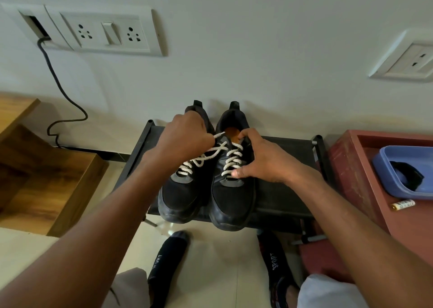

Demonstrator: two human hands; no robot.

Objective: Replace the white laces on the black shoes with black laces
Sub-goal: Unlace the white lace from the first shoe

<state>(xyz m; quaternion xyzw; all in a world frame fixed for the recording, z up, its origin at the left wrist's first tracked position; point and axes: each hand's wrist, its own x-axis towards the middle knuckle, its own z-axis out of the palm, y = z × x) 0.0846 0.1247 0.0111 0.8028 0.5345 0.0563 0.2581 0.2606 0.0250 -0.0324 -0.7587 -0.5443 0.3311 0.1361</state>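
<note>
Two black shoes stand side by side on a low black rack [293, 148] set against the wall, toes toward the camera and heels at the wall. The left shoe [179, 197] and the right shoe [232, 202] touch along their inner sides, and both carry white laces. The left hand [187, 139] is curled into a fist over the collar of the left shoe, hiding its opening, and it pinches one loose end of white lace [219, 135] that comes out from under its fingers and points toward the right shoe. Just below that fist the left shoe's lace [199, 160] lies slack and partly pulled out, its strands crossing untidily over the tongue and reaching across to the neighbouring shoe. The right hand [260, 160] lies along the outer side of the right shoe, its fingers curled round the collar near the top eyelets and its thumb pressed on the lowest rows of lacing, so the shoe is held between thumb and fingers. The right shoe's lace [233, 161] is neatly crossed in its eyelets between those two contact points, and an orange insole shows inside. To the right, a red tray [351, 167] holds a blue tub [398, 167] with something black in it, which may be the black laces, though I cannot tell. A small battery [403, 205] lies just beside the tub.
</note>
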